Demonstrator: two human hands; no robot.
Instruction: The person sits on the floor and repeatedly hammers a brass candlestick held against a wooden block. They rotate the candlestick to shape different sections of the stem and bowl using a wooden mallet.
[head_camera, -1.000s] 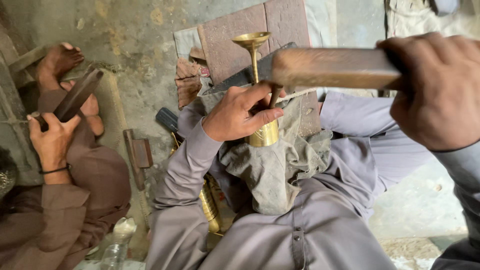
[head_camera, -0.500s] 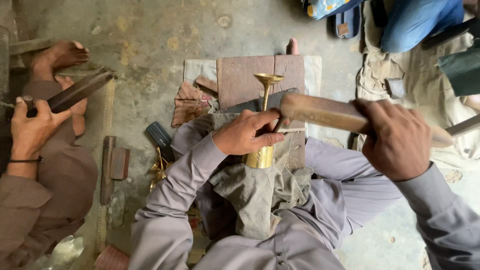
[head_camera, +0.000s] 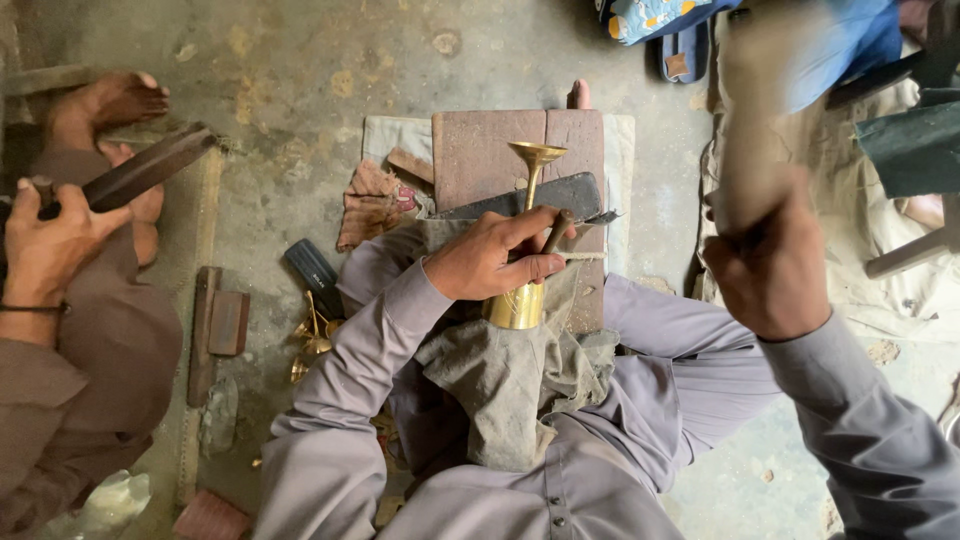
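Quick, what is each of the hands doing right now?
Left hand: closed on the brass horn-shaped piece.
Right hand: closed on a blurred wooden tool, raised.

No labels, signs or screens show anywhere in the view. The nearest thing to packaging is a crumpled, whitish clear plastic bag lying on the floor at the bottom left corner, beside the seated co-worker's brown-clad leg.
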